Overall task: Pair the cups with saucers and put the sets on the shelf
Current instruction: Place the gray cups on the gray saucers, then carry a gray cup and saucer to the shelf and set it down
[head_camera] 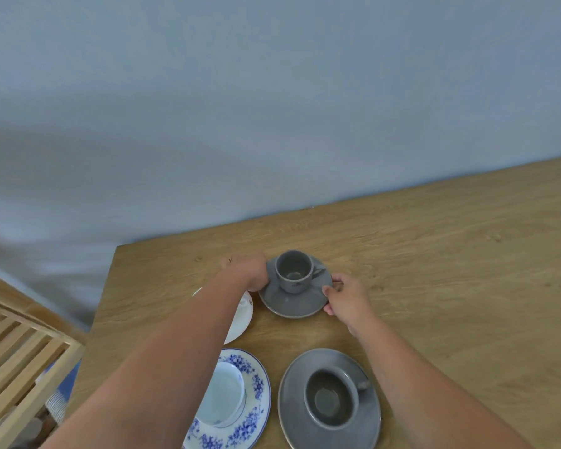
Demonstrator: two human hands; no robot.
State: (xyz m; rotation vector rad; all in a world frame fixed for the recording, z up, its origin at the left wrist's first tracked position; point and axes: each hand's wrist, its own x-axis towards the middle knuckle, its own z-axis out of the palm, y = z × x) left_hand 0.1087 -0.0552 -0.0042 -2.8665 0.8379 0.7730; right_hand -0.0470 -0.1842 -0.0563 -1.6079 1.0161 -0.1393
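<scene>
Head view shows the left hand (pixel 247 270) and right hand (pixel 347 298) closed on opposite edges of the saucer (pixel 292 303), cup (pixel 293 275) between them (likely so it stays level). Two sets sit nearer.

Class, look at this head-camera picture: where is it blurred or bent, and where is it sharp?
Head view: the wall and the wooden rack at left are smeared; the table edge slants from wide-angle distortion; the far grey cup between the left hand and right hand is fairly sharp, in soft, even light.
</scene>
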